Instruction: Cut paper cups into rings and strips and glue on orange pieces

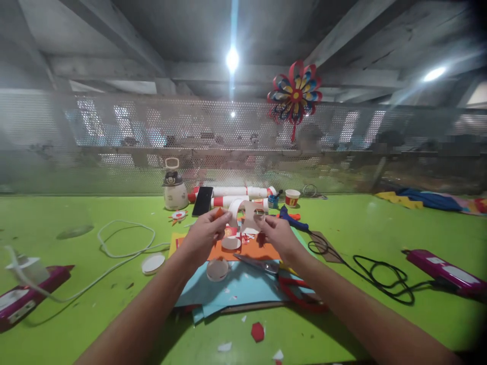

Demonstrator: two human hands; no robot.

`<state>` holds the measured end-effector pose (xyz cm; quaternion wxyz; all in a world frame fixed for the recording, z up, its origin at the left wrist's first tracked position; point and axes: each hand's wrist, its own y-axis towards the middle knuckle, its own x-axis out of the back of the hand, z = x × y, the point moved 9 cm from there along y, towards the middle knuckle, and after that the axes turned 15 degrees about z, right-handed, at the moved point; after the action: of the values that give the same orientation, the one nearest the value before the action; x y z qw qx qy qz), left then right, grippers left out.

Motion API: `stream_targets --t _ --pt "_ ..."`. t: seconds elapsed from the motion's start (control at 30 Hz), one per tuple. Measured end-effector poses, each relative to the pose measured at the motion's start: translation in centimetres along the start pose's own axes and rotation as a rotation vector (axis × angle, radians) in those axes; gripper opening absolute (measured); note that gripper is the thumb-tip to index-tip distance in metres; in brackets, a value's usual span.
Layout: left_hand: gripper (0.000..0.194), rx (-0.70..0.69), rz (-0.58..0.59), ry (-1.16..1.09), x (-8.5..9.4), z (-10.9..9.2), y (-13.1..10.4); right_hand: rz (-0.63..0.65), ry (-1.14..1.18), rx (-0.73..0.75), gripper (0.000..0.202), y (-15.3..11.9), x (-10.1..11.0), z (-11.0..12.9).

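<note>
My left hand and my right hand are raised over the middle of the table. Between them they pinch a curled piece of white paper, one end in each hand; it bends into an open loop. Below lie an orange sheet and light blue sheets. A pair of scissors with red handles rests on the blue sheets, its blades pointing left. A round white paper piece and a shallow round cup piece sit beneath my hands. A blue glue gun lies beyond my right hand.
A white water bottle, a black phone, white paper rolls and a paper cup stand along the back. Purple power strips and cables flank both sides. A red hexagon and scraps lie in front. A paper flower hangs above.
</note>
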<state>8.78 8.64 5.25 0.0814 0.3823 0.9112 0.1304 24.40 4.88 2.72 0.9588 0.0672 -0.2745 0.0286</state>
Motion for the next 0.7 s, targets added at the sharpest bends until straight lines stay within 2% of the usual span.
stream_targets --t 0.13,0.2,0.3,0.43,0.57,0.7 --pt "0.033 0.011 0.026 0.002 0.8 0.3 -0.3 0.194 -0.341 0.024 0.026 -4.6 0.6 0.1" --pt "0.031 0.013 0.012 0.007 1.2 0.6 -0.4 0.258 -0.534 0.028 0.018 -7.0 0.9 -0.5" --pt "0.031 -0.005 -0.020 0.040 1.6 0.6 -0.5 0.356 -0.740 0.001 0.023 -9.2 0.6 -1.9" --pt "0.038 0.017 -0.058 0.132 1.6 0.7 -0.9 0.423 -0.884 -0.093 0.046 -9.3 0.1 -3.7" --pt "0.035 0.051 -0.016 0.070 1.0 1.2 -0.9 0.461 -0.952 -0.154 0.047 -8.1 -0.2 -4.3" --pt "0.024 0.039 0.012 0.004 0.9 1.1 -0.9 0.496 -0.913 -0.183 0.048 -7.0 0.1 -4.8"
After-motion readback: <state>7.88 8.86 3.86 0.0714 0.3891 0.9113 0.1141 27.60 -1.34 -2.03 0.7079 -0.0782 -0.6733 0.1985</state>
